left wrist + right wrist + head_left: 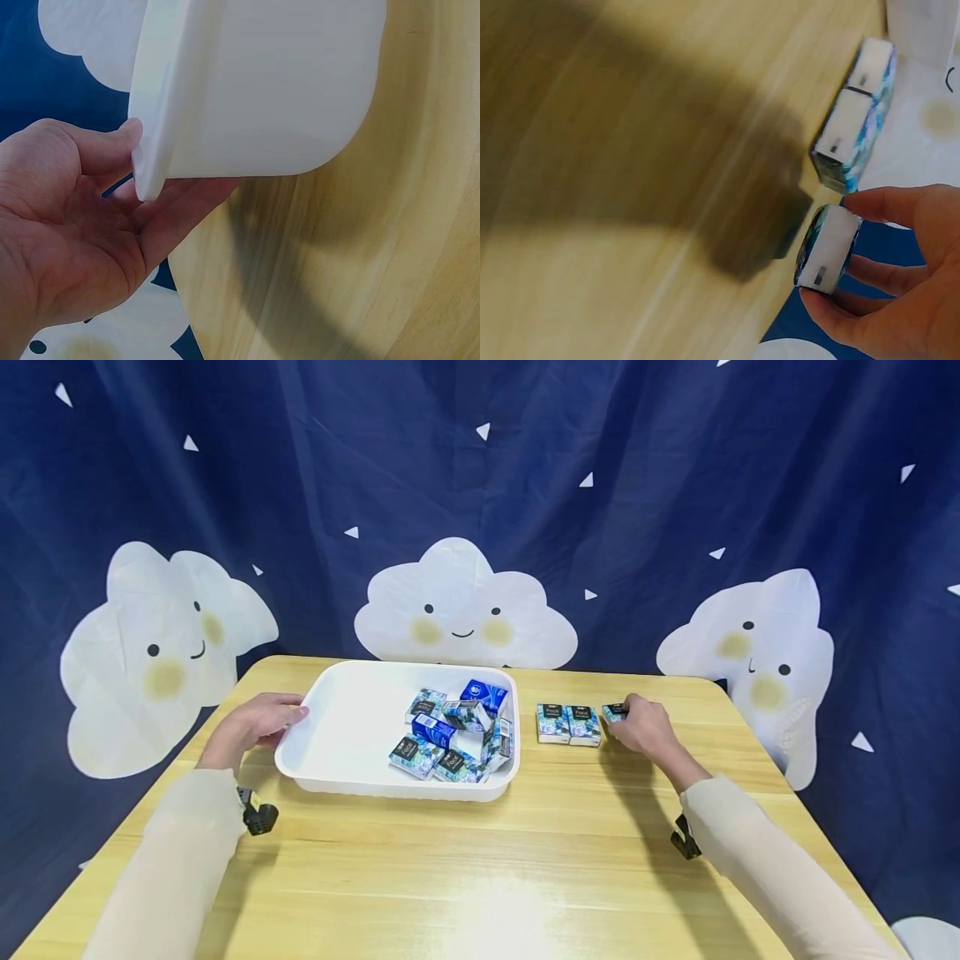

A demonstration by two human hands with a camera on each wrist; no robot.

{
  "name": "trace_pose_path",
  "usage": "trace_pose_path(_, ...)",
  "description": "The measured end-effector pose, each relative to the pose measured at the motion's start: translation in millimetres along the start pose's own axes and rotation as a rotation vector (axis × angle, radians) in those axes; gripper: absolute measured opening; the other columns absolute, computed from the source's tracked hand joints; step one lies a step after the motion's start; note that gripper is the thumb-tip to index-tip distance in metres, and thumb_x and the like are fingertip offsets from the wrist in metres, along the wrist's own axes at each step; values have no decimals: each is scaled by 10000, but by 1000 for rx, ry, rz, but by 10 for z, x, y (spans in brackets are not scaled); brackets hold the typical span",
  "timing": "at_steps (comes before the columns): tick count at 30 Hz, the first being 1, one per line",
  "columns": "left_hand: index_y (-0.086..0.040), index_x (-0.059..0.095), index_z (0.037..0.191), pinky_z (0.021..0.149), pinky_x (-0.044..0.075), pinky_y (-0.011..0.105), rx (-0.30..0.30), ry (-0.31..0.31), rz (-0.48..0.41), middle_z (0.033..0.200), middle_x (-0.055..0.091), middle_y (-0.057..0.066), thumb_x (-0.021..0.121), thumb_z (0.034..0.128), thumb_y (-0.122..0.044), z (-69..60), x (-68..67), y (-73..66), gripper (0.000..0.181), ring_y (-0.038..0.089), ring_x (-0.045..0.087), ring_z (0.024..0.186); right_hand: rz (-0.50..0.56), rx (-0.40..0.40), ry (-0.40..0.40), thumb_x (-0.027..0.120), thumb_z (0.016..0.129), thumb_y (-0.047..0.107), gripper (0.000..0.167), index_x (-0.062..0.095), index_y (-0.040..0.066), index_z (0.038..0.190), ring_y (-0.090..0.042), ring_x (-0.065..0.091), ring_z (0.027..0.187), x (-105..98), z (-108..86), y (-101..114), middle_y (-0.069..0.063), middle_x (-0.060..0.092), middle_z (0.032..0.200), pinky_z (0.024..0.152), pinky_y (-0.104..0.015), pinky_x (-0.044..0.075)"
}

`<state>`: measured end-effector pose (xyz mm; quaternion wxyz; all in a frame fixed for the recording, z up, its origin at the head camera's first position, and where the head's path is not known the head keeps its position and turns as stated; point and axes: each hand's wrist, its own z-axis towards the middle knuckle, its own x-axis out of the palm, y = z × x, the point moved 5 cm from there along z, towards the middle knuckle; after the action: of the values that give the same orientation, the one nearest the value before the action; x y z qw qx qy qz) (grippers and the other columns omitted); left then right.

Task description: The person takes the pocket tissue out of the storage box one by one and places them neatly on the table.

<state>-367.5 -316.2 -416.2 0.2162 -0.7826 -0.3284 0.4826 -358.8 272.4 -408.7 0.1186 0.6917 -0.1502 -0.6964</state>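
Observation:
A white plastic tray (337, 727) stands at the left middle of the table, with several small tissue packs in its right half. My left hand (258, 722) holds the tray's left rim; in the left wrist view the thumb lies on the rim (154, 127) and the fingers reach beneath. To the right of the tray, two blue floral tissue packs (568, 724) lie side by side. My right hand (648, 727) pinches a third tissue pack (829, 247) between thumb and fingers, just right of that pair. From the head view, the hand covers most of this pack.
The wooden table (450, 860) carries everything, its back edge close to a dark blue curtain (525, 485) printed with clouds. In the tray, dark blue packs (433, 732) lie jumbled among the floral ones, some tilted on others.

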Motion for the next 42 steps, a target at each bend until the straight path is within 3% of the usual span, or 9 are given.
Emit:
trace_pose_path(4, 11, 254, 1583, 772, 518, 317, -4, -2, -4, 1396, 485, 278, 444, 1087, -266, -4, 0, 0, 599, 240, 599, 980, -11, -12, 1, 632, 820, 157, 508, 581, -128, 1238, -519, 570, 1114, 48, -4, -42, -334, 639, 1208, 925, -561, 480)
trace_pose_path(11, -2, 259, 1587, 781, 513, 316, -3, -7, -2, 1420, 474, 275, 439, 1087, -273, -5, 0, 6, 596, 255, 594, 1001, -9, -15, 22, 690, 797, 168, 515, 590, -113, 1217, -489, 597, 1053, 99, -12, -58, -317, 655, 1170, 893, -551, 497)
trace_pose_path(18, 5, 259, 1584, 767, 517, 294, 10, -3, 3, 1443, 463, 287, 432, 1090, -268, -11, 6, -3, 591, 269, 593, 1045, -29, 7, 106, 752, 773, 195, 643, 552, -113, 1300, -496, 570, 1121, 45, -16, -38, -321, 623, 1246, 964, -553, 482)
trace_pose_path(21, 7, 259, 1584, 768, 520, 296, 12, -2, 1, 1445, 462, 287, 431, 1091, -264, -23, 4, -15, 588, 268, 595, 1045, -32, 29, 144, 730, 800, 201, 679, 510, -112, 1361, -519, 540, 1174, -13, -30, -41, -333, 584, 1315, 972, -557, 480)
trace_pose_path(25, 11, 260, 1583, 769, 524, 290, 13, -4, 0, 1456, 455, 291, 426, 1094, -259, -34, 5, -24, 582, 269, 596, 1060, -28, 29, 132, 635, 862, 196, 624, 491, -132, 1373, -543, 527, 1191, -60, -29, -72, -343, 593, 1300, 968, -569, 476)
trace_pose_path(34, 13, 252, 1583, 787, 522, 296, 17, -5, 2, 1476, 437, 298, 426, 1095, -258, -46, 16, -30, 585, 290, 585, 1089, 2, 31, 98, 559, 904, 148, 546, 503, -137, 1366, -407, 570, 931, 58, 6, -196, -287, 674, 1059, 822, -502, 487)
trace_pose_path(42, 11, 236, 1589, 824, 522, 317, 6, 7, -4, 1512, 398, 304, 436, 1092, -263, -34, 12, -17, 602, 316, 561, 1141, 18, 31, 97, 563, 918, 193, 569, 497, -121, 1388, -517, 533, 1147, 90, 17, -210, -335, 626, 1247, 910, -551, 476)
